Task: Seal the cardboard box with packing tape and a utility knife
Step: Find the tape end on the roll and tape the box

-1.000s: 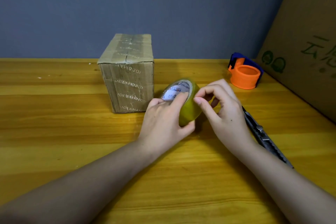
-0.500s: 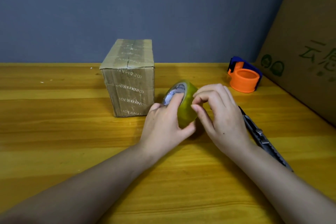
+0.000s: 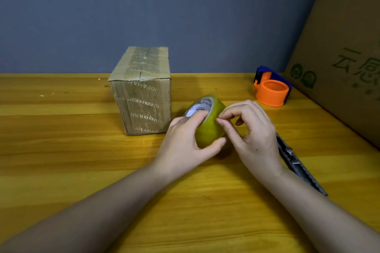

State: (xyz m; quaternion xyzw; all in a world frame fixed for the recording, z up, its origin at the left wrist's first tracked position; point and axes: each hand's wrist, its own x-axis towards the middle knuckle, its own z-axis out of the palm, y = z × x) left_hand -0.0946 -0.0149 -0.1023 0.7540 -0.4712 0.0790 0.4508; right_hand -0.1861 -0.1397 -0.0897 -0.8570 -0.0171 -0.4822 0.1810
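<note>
A small brown cardboard box (image 3: pixel 141 90) printed with IDEAMAN stands upright on the wooden table, its top flaps closed. Just right of it my left hand (image 3: pixel 185 144) grips a yellowish roll of packing tape (image 3: pixel 209 125), fingers reaching into its core. My right hand (image 3: pixel 250 133) touches the roll's outer face, thumb and forefinger pinched at the tape surface. A grey utility knife (image 3: pixel 296 162) lies on the table to the right, partly hidden under my right wrist.
An orange and blue tape dispenser (image 3: pixel 271 88) sits at the back right. A large cardboard sheet with green print (image 3: pixel 339 51) leans along the right side. A grey wall closes the back of the wooden table (image 3: pixel 61 150).
The roll has turned slightly in my left hand, and my right fingertips have shifted along its outer face. The box and knife have stayed put.
</note>
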